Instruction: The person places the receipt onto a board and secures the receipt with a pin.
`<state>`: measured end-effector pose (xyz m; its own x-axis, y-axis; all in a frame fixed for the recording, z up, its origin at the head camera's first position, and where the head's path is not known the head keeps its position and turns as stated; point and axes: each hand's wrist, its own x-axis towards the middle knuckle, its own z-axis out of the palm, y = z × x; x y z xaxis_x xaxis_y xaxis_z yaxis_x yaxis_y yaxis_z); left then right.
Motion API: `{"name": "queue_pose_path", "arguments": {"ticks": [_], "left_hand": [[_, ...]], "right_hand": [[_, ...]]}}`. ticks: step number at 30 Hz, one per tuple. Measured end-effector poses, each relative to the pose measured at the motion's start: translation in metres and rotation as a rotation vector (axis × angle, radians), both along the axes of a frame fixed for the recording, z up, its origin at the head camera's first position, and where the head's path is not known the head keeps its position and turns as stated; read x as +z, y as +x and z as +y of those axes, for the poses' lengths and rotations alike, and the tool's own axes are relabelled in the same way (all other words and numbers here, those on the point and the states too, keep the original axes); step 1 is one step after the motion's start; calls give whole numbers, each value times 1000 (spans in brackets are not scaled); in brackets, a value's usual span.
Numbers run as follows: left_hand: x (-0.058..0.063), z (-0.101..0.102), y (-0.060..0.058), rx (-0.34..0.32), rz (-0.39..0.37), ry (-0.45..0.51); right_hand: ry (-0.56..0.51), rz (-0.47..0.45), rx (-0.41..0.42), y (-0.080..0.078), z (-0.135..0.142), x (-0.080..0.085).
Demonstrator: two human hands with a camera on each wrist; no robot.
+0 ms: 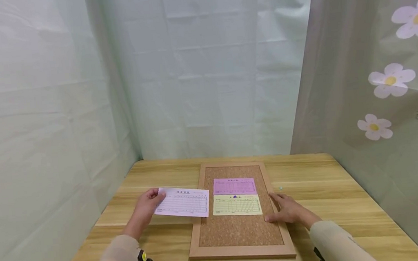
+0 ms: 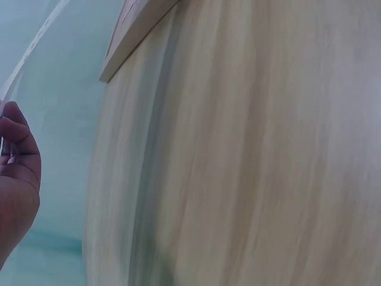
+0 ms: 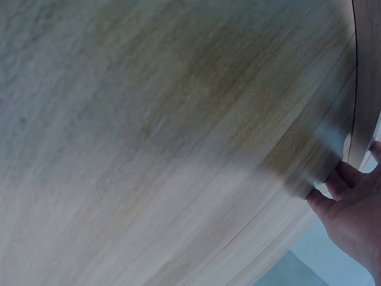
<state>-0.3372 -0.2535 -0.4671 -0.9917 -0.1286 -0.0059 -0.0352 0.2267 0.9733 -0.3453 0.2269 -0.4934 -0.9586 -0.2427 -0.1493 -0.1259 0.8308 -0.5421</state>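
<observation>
In the head view my left hand (image 1: pixel 144 209) pinches the left end of a pale printed form slip (image 1: pixel 185 202), with the thumb on top. The slip's right end is over the left side of a wood-framed cork board (image 1: pixel 239 234). A pink form slip (image 1: pixel 234 186) and a yellow form slip (image 1: pixel 237 206) lie on the cork, pink above yellow. A small purple pin head (image 1: pixel 234 196) shows where they meet. My right hand (image 1: pixel 289 211) rests at the board's right edge, its thumb over the frame. In the right wrist view its fingertips (image 3: pixel 319 201) touch the table beside the frame.
The board lies flat on a wood-grain table (image 1: pixel 320 187). Pale green curtains (image 1: pixel 207 65) enclose the back and sides, with printed white flowers (image 1: pixel 392 80) at the right. A tiny pale object (image 1: pixel 281 188) lies just right of the board.
</observation>
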Motion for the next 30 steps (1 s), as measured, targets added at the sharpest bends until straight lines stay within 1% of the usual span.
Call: {"name": "queue_pose_path", "arguments": {"ticks": [3,9,13,16,18,23,30], "left_hand": [[-3,9,0,-15,15,25],[-7,28,0,1,12,49],[-8,40,0,10,10,88],[-8,48,-1,10,17,113],[-8,52,-1,10,13,121],[-9,60,1,10,5,126],[-11,68,4,1,25,144]], "right_hand": [[3,3,2,0,1,-2],[-4,1,5,-1,3,-6],[3,-5,12,-2,3,-5],[7,7,23,-2,2,-4],[4,20,32,0,2,-2],[-2,18,32,0,3,-1],[9,54,38,1,4,-3]]}}
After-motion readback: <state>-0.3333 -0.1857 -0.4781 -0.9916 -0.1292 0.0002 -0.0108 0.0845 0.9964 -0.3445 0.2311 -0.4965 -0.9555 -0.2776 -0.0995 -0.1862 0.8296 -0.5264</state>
